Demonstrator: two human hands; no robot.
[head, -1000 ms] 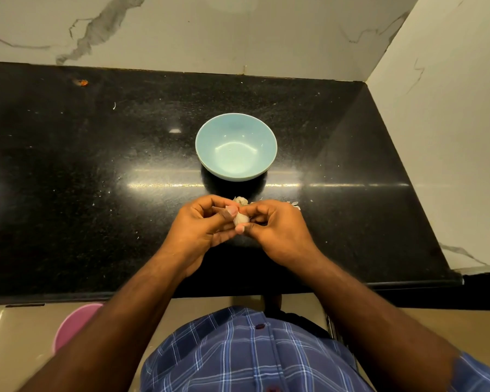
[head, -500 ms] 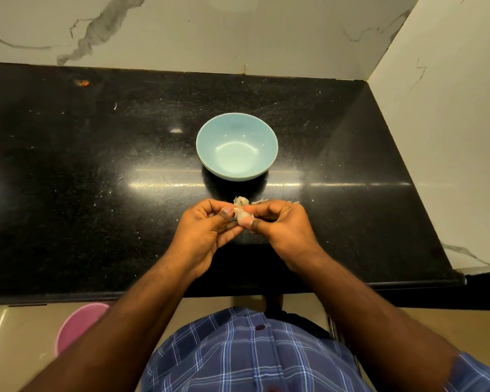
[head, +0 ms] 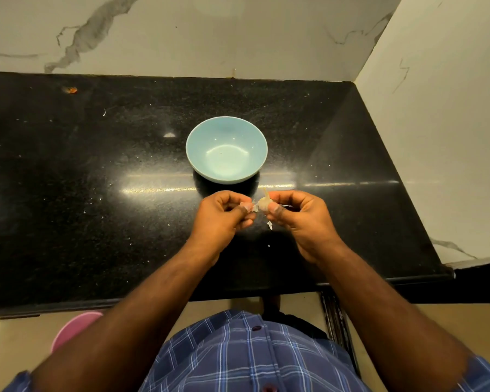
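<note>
Pale garlic clove [head: 264,205] w/ frayed papery skin [head: 254,207] partly off.

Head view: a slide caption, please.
Left hand peels skin from a garlic clove in the right hand, near a blue bowl.

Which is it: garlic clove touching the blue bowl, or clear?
Apart. Head view: black counter shows between the garlic clove, pinched by the right hand, and the near wall of the blue bowl. The left hand pinches its skin.

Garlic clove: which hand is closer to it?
Right. The right hand pinches the garlic clove; the left hand sits just left of it, pinching a flake of skin.
</note>
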